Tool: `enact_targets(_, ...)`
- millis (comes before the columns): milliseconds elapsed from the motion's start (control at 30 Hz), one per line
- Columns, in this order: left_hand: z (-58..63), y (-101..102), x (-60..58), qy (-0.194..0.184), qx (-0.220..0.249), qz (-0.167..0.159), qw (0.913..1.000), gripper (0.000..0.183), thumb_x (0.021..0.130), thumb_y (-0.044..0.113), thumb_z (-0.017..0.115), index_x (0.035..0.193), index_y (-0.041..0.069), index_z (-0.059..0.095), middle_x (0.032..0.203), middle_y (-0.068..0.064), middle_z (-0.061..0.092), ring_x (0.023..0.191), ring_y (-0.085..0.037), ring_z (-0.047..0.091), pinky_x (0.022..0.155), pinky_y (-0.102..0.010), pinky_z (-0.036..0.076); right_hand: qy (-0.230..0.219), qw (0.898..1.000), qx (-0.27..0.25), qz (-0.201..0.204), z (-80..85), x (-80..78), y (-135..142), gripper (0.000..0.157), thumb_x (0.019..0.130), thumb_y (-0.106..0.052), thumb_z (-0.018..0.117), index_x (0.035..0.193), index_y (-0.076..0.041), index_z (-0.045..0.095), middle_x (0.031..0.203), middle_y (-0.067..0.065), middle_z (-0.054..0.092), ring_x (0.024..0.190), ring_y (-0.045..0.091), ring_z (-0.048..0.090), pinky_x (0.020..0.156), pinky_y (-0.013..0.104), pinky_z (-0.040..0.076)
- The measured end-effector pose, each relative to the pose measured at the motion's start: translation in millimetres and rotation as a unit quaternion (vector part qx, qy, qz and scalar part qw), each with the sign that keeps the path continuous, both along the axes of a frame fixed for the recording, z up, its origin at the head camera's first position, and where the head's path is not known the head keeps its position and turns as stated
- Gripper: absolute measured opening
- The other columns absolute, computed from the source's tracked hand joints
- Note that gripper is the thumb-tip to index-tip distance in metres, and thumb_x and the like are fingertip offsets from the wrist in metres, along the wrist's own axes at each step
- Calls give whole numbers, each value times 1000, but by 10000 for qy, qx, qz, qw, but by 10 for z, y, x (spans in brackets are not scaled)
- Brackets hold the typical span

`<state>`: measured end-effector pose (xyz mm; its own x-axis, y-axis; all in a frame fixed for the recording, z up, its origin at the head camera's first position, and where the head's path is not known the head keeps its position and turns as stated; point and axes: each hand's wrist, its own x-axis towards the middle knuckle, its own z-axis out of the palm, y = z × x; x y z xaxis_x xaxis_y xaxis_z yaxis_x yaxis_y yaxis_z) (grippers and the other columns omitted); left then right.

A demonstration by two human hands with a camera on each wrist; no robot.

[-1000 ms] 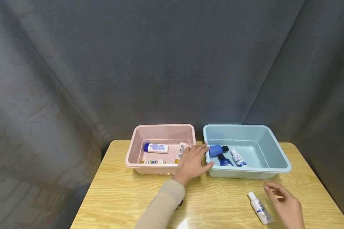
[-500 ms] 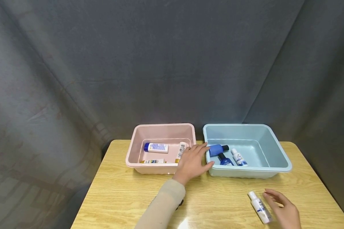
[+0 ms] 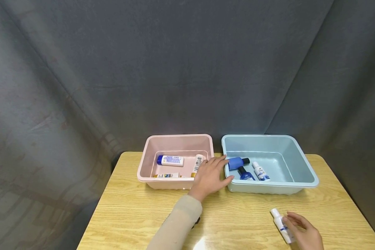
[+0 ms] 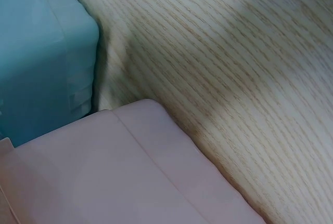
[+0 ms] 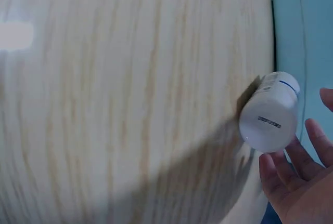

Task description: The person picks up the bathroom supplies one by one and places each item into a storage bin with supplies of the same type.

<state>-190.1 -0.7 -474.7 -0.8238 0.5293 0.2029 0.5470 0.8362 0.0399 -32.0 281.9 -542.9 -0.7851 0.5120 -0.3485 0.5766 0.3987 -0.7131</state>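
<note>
My left hand point(image 3: 208, 176) rests with spread fingers over the neighbouring rims of the pink bin point(image 3: 168, 184) and the light blue bin point(image 3: 265, 189), its thumb at the blue bin's front corner. On the table lies a white bottle point(image 3: 278, 222) with a white cap and blue print. Beside it is my right hand point(image 3: 304, 233), thumb overlapping the bottle in the head view. In the right wrist view the fingers of the right hand point(image 5: 299, 182) are apart, their tips right at the bottle's base point(image 5: 268, 130).
In the pink bin are a blue-capped white bottle point(image 3: 172, 160), a white tube point(image 3: 197, 165) and another tube point(image 3: 167, 175). The blue bin holds two blue bottles with black caps point(image 3: 235, 163) and a white bottle point(image 3: 260, 172). A dark curtain point(image 3: 187, 69) hangs behind the table point(image 3: 128, 215).
My right hand has come down and leftward to the white bottle on the table. The left hand stays at the bins' rims.
</note>
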Motion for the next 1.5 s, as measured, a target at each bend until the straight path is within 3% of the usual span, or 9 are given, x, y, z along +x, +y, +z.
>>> enact_targets(333,12,-2,6,-64,-2,5,10000,67,94,70,38,149,31,44,156,11,36,138,-15,40,110,-43,38,73,9999,58,-41,-130,18,0,76,86,-55,70,128,7,58,114,24,67,105,40,62,76,43,54)
enact_targets(467,13,-3,6,-96,31,9,9999,66,94,68,41,149,30,44,157,11,36,138,-15,40,110,-42,38,101,9998,176,-6,-180,24,13,73,86,-53,70,126,7,60,110,22,68,90,25,66,73,36,53)
enact_targets(633,11,-5,5,-128,40,21,9999,66,94,68,42,149,31,44,157,11,35,138,-16,40,110,-42,38,73,9993,344,157,-193,40,6,74,84,-55,72,126,5,60,112,21,68,82,10,59,65,24,48)
enact_targets(800,10,-7,8,-125,22,18,9999,66,94,69,39,149,31,44,157,11,35,138,-16,40,110,-43,38,110,9986,474,208,-190,48,-28,73,82,-53,75,126,4,61,116,22,66,85,11,57,62,19,45)
enact_targets(967,13,-7,4,-111,-11,14,9999,68,95,71,35,149,31,44,157,11,35,138,-15,40,110,-43,38,212,9977,512,399,-199,51,-31,73,80,-48,78,125,6,60,109,22,68,80,11,56,61,20,44)
enact_targets(1233,7,-7,7,-87,-24,0,10000,68,95,70,36,149,31,44,157,11,35,138,-15,40,110,-43,38,186,9920,585,1106,-151,0,-13,82,77,-48,82,128,10,54,106,29,63,90,34,61,63,29,45)
enact_targets(1500,-8,-10,-5,-50,-12,-38,10000,68,95,70,36,149,30,44,157,10,36,138,-16,41,109,-45,39,212,9911,532,1199,-135,-48,-3,75,80,-44,81,127,9,56,107,28,65,88,32,63,63,29,46)
